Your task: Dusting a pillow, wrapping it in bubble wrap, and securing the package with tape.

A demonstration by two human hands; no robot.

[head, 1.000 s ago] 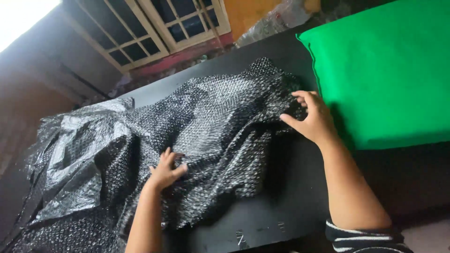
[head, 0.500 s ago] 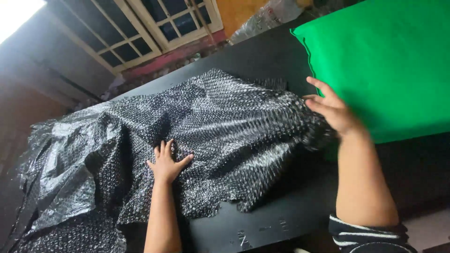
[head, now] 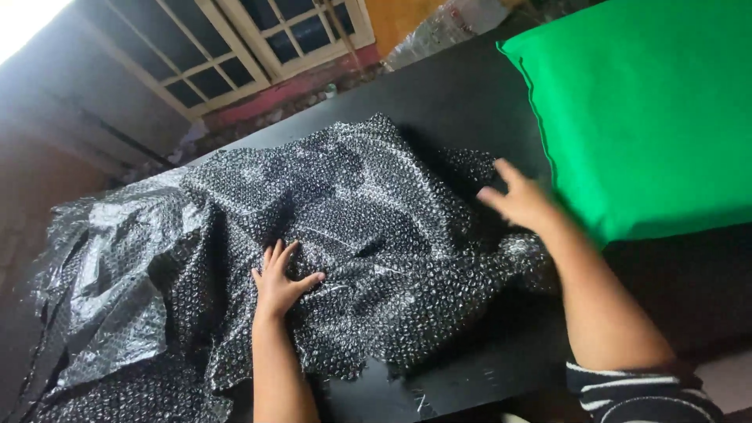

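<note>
A large crumpled sheet of clear bubble wrap (head: 352,211) lies spread over a black table (head: 462,102). My left hand (head: 280,280) presses flat on the wrap near its front middle, fingers apart. My right hand (head: 521,202) hovers open over the wrap's right edge, blurred by motion, holding nothing. Just right of that hand lies a big green cushion (head: 650,117).
A grey plastic sheet (head: 110,290) lies bunched at the left under the bubble wrap. A window frame (head: 258,39) and a clear plastic bag (head: 446,27) stand beyond the table's far edge. The table's front edge runs close to my body.
My right hand let go of the wrap's right edge and opened, moving a little left. The wrap has been spread flatter. My left hand stays pressed on it.
</note>
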